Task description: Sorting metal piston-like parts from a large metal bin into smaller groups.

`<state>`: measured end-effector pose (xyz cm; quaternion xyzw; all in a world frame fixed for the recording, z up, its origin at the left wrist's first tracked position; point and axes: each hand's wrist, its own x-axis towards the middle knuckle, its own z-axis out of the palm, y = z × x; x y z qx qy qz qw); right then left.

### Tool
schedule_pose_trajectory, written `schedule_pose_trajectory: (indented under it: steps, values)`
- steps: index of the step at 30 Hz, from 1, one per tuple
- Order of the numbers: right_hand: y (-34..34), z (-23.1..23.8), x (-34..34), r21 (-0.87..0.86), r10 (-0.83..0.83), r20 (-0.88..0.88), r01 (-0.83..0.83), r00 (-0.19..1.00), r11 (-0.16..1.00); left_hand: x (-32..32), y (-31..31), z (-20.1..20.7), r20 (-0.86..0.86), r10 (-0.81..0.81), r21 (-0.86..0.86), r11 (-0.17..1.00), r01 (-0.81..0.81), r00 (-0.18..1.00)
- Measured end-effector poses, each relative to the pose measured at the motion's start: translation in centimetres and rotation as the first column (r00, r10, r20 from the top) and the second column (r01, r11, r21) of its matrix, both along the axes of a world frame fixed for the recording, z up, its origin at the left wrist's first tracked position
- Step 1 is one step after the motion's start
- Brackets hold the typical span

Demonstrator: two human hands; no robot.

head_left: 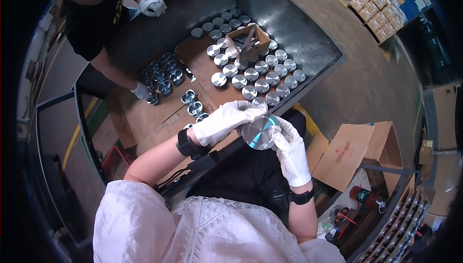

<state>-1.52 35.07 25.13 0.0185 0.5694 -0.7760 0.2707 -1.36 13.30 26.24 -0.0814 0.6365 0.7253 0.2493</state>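
Open floor (369, 87) borders the bin's rim (320, 73); fingers (281, 141) hold a disc (258, 134).

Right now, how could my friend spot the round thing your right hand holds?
Find the big dark bin. At its near edge, look for the wearer's white-gloved right hand with a black wristband, holding a round metal piece. Unlike the silver pieces laid out in the bin, it is held up and shows a blue-green streak.
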Motion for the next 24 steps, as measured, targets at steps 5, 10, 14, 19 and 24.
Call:
schedule_pose_trajectory:
  steps: [5,10,14,19,24]
  values:
    - [-1.5,-0.4,0.5,-0.038,-0.222,0.047,0.224,0.974,0.974,0.5,1.0,-1.3,-0.088,-0.019,0.018,1.0,0.021,0.996]
    - [-1.6,-1.2,0.6,-0.023,-0.294,-0.024,0.293,0.956,0.956,1.1,1.2,-2.9,-0.022,-0.151,-0.085,0.985,0.148,0.988]
    - [-1.5,-1.7,0.6,-0.04,-0.302,-0.044,0.301,0.952,0.953,1.4,1.4,-1.1,-0.035,-0.073,-0.059,0.996,0.071,0.997]
    - [-1.5,-2.1,1.0,-0.107,-0.317,-0.005,0.315,0.948,0.943,1.4,1.7,-3.5,-0.088,-0.024,0.0,1.0,0.024,0.996]
    - [-1.7,-2.6,1.0,-0.216,-0.262,0.001,0.256,0.965,0.942,1.3,3.0,0.2,-0.103,0.054,-0.183,0.98,-0.073,0.993]
